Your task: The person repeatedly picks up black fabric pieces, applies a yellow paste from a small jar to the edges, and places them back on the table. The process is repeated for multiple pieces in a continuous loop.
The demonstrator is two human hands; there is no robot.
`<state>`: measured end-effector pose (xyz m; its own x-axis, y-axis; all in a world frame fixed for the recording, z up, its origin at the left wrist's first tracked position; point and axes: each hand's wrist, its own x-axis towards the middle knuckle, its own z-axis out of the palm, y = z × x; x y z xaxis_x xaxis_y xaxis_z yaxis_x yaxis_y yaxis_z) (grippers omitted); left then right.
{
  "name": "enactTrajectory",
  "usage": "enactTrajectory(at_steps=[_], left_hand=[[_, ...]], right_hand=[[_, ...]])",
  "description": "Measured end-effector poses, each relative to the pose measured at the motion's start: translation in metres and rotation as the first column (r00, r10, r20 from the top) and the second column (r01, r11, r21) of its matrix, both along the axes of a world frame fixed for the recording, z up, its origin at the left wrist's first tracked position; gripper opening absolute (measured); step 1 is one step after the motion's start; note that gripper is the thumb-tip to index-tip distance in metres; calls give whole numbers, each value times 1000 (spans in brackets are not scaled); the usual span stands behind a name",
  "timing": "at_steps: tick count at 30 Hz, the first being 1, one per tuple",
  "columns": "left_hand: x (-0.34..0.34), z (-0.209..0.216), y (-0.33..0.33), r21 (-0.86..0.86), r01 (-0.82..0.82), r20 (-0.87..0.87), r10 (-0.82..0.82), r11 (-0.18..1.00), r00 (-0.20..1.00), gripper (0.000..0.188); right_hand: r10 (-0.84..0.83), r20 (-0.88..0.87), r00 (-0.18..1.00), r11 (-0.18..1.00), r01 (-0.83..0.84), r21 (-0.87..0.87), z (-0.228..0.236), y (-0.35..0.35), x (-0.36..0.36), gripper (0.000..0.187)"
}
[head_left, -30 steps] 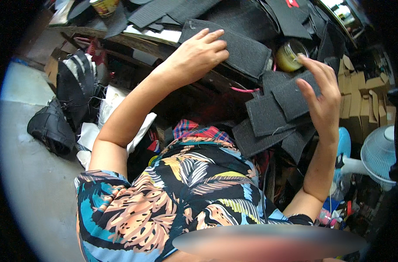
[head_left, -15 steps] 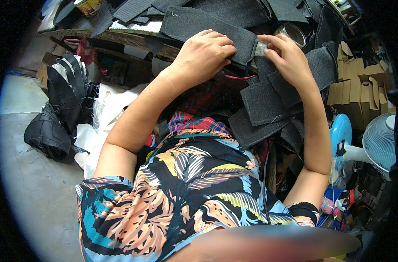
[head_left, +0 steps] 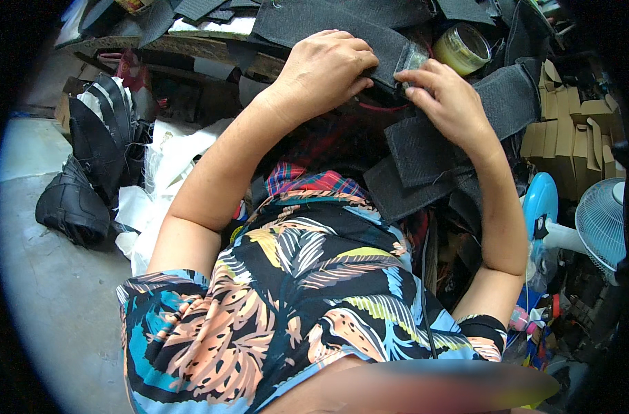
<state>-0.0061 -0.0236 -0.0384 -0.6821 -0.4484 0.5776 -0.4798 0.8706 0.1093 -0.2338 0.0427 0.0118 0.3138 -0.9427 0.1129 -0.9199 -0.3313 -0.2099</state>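
A wide strip of black, rough-textured fabric lies along the front of the workbench. My left hand is closed over the strip's near edge, fingers curled on top and thumb toward the edge. My right hand is by the strip's right end, thumb and fingers brought together at its corner. Whatever is between those fingertips is too small to make out. A greyish, shiny patch shows beside the strip's end, just beyond the right fingers.
An open jar of yellowish stuff stands beyond my right hand. More black fabric pieces hang below it. Folded cardboard boxes and a fan are at the right. Black shoe-like uppers and white cloth lie at the left.
My right hand has shifted slightly left and nearer, to the strip's corner. The jar's yellowish contents now show more. The view has shifted a little.
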Motion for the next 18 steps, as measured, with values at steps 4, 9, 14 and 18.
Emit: enactTrajectory(at_steps=[4, 9, 14, 18], left_hand=[[-1, 0, 1, -2, -15, -6, 15, 1000, 1000, 28], [-2, 0, 1, 30, -23, -2, 23, 999, 1000, 26], [-2, 1, 0, 56, -9, 10, 8, 998, 1000, 25], [0, 3, 3, 116, -7, 31, 4, 993, 1000, 31]], right_hand=[[61, -66, 996, 998, -60, 16, 0, 28, 20, 25], [78, 164, 983, 994, -64, -88, 14, 36, 18, 22], [30, 161, 987, 967, 12, -255, 45, 9, -31, 26], [-194, -197, 961, 904, 97, -415, 57, -31, -68, 39]])
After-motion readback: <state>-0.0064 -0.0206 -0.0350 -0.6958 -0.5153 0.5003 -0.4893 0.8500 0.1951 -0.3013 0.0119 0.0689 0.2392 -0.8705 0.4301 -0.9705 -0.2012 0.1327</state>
